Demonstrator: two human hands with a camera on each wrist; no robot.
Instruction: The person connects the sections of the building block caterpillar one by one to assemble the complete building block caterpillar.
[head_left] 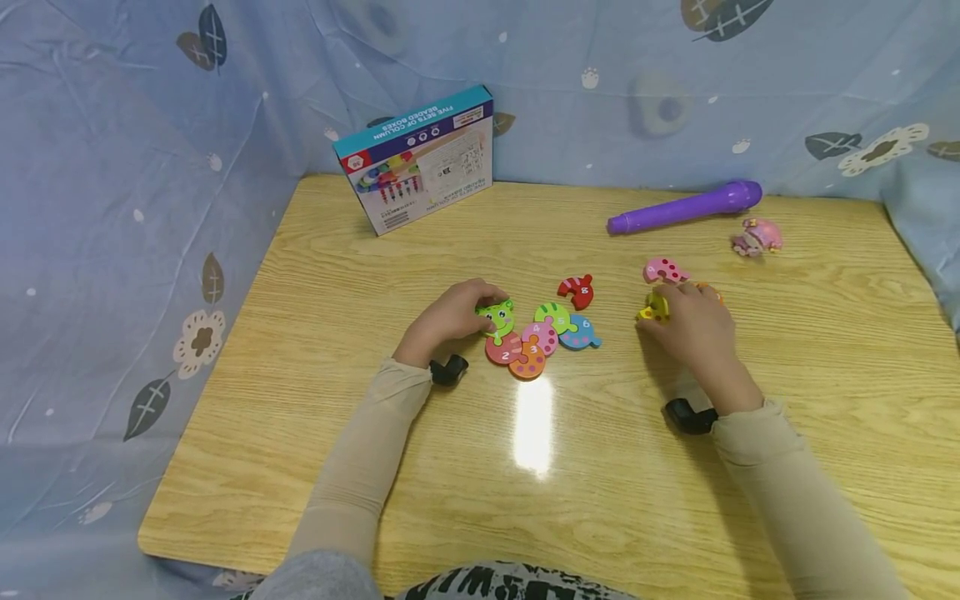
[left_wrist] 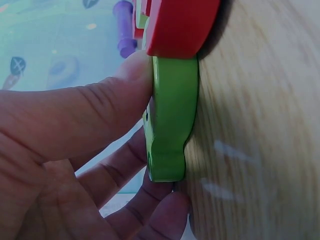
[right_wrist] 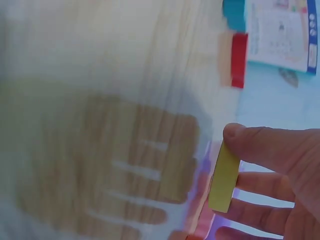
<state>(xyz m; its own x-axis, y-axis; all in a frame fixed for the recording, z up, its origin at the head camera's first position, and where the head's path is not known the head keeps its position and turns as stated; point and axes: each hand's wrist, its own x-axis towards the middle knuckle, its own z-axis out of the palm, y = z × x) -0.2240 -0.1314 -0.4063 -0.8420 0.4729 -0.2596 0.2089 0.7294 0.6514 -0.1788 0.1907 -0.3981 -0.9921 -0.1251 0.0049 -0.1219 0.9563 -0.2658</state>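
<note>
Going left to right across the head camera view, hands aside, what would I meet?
Printed cardboard box with blue top, flat green piece with a face, orange spotted piece numbered 3, red piece numbered 8, yellow piece, pink toy figurine.

Here's the wood-grain table (head_left: 615,500) — box (head_left: 423,162) standing upper left of centre, purple stick (head_left: 686,210) and pink figurine (head_left: 757,237) lying upper right, and mid-frame, a numbered caterpillar chain (head_left: 527,360), red piece (head_left: 582,292) just above, pink piece (head_left: 662,268) farther right!

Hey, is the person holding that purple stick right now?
No, the purple stick lies on the table, while the left hand grips the green face piece and the right hand pinches a yellow piece.
</note>
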